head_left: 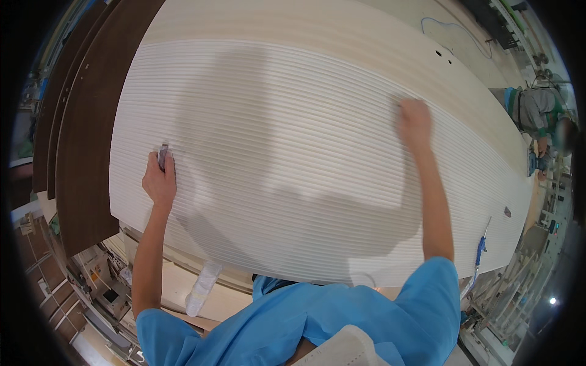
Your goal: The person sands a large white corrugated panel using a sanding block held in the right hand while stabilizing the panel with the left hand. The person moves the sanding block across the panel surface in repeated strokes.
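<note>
Beginning at the left, we find dark brown boards (85,140) overlapping beside the pale panel (293,177), flat and smooth-faced, perhaps stacked there to keep them close by. Our left hand (160,183) is closed around a small grey piece (162,157) over the panel's left part, its end poking past the fingertips, probably pinched that way for fine control. Below the panel's near edge lies a bundle in clear, crinkled plastic (202,290). The panel itself spreads beneath both arms, finely ribbed lengthwise, with a smooth band along its far side. Our right hand (417,125), farther out near that band, has its fingers curled, but it is blurred and we cannot tell whether it grips anything. Toward the right end rest a small dark object (507,211) and a blue-handled tool (481,250) with a slim metal nozzle, presumably laid there to stay within reach. Beyond the panel's far right edge, a co-worker (537,110) has a hand at a blue power tool (535,163).
</note>
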Motion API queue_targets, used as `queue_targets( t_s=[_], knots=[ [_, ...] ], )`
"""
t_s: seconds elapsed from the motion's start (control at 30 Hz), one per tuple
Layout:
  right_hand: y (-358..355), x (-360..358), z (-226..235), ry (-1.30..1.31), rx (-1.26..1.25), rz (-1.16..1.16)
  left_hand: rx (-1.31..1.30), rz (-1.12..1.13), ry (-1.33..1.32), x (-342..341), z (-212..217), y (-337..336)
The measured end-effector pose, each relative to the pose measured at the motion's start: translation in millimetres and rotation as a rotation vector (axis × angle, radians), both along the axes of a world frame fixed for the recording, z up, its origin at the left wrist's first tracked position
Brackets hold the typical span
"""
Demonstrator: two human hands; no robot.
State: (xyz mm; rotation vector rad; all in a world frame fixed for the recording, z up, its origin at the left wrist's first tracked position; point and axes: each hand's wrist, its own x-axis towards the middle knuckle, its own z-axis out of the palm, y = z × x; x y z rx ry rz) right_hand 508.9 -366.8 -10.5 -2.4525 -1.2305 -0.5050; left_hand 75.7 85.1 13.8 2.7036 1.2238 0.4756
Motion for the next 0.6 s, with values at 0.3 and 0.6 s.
queue_targets(
  t_s=[0.3,0.6],
  knots=[
    [42.2,0.5,5.1,0.207,0.116,-0.056,-0.095,0.058,0.02,3.2,6.5,-1.2],
    [396.3,-93.4,3.5,0.227,0.045,0.14,-0.038,0.046,0.021,-3.3,3.5,2.2]
  ],
)
